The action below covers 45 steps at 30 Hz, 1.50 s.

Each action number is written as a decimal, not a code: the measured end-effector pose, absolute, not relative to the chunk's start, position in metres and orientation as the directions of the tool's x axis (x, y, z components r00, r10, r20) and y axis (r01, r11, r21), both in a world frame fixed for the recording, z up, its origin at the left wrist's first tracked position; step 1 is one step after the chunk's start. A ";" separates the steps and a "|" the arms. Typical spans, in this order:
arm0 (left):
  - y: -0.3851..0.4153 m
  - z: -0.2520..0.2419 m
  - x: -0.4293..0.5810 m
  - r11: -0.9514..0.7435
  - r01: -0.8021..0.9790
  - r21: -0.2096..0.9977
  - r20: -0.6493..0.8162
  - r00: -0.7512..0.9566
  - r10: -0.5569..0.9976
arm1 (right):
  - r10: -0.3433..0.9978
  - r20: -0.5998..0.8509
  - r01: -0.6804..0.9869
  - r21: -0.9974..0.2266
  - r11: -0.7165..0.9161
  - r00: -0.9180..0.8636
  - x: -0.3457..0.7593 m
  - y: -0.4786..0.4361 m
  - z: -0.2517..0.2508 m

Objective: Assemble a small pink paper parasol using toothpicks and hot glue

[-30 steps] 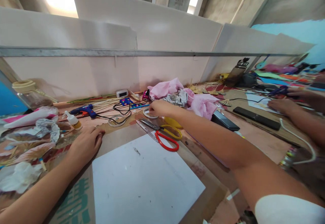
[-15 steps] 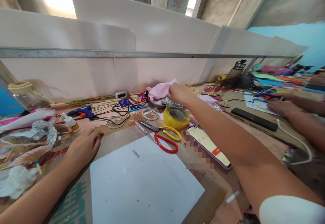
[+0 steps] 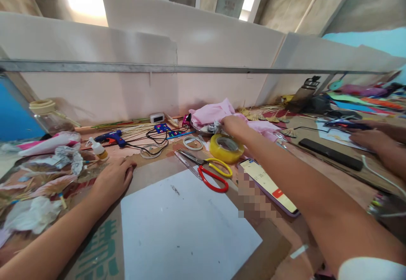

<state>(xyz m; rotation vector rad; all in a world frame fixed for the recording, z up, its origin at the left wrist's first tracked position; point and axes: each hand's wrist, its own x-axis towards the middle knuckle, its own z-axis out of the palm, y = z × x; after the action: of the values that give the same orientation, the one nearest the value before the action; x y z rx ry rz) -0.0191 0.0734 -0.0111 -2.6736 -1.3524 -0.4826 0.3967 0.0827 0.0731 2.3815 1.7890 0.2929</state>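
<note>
My right hand [image 3: 235,126] reaches over the tape roll to a heap of pink cloth or tissue [image 3: 211,113] and crumpled silvery paper [image 3: 215,126], on what looks like a shallow dish. Its fingertips are down among these and hidden, so its grip does not show. Resting on the cardboard at the left is my left hand [image 3: 116,177], fingers loosely laid down and nothing in it. Between my arms lies a white sheet [image 3: 187,225]. Scissors with one red and one yellow handle [image 3: 212,178] cross its upper edge. Just behind them sits the yellow tape roll [image 3: 218,151].
Left of centre are a blue glue gun [image 3: 111,138], a small glue bottle [image 3: 99,149] and a lidded jar [image 3: 47,117]. A phone [image 3: 269,189] lies under my right forearm. At the right, another person's hands [image 3: 368,134] work near a black bar [image 3: 330,154].
My right hand has come down from the upper edge of the pink material to the crumpled paper below it. My left hand stays resting in place. The view has shifted slightly left.
</note>
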 end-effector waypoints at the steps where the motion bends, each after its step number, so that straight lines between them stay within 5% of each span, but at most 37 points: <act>1: 0.073 -0.012 -0.019 -0.597 0.801 0.041 0.332 0.553 0.764 | 0.959 0.103 0.931 0.230 -0.283 0.266 0.397 0.082 0.074; 15: 0.072 -0.016 -0.020 -0.587 0.809 0.044 0.340 0.540 0.770 | 0.837 0.418 0.924 -0.018 -0.381 0.354 0.393 0.075 0.095; 21: 0.072 -0.017 -0.019 -0.571 0.819 0.053 0.339 0.523 0.782 | 0.759 0.574 0.948 -0.107 -0.300 0.306 0.371 0.064 0.111; 28: 0.072 -0.015 -0.019 -0.585 0.809 0.059 0.357 0.530 0.769 | 0.992 0.043 0.986 0.116 -0.119 0.115 0.360 0.068 0.104; 35: 0.075 -0.018 -0.020 -0.606 0.792 0.073 0.384 0.538 0.751 | 0.937 0.313 0.972 0.118 -0.201 0.156 0.371 0.072 0.118; 45: 0.075 -0.016 -0.021 -0.606 0.794 0.049 0.370 0.549 0.750 | 0.984 0.131 0.977 0.154 -0.144 0.124 0.383 0.088 0.079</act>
<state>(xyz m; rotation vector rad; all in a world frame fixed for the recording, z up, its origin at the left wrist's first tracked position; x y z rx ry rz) -0.0206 0.0753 -0.0162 -2.6542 -1.3290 -0.5433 0.3830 0.0876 0.0795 2.3325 2.0353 0.3136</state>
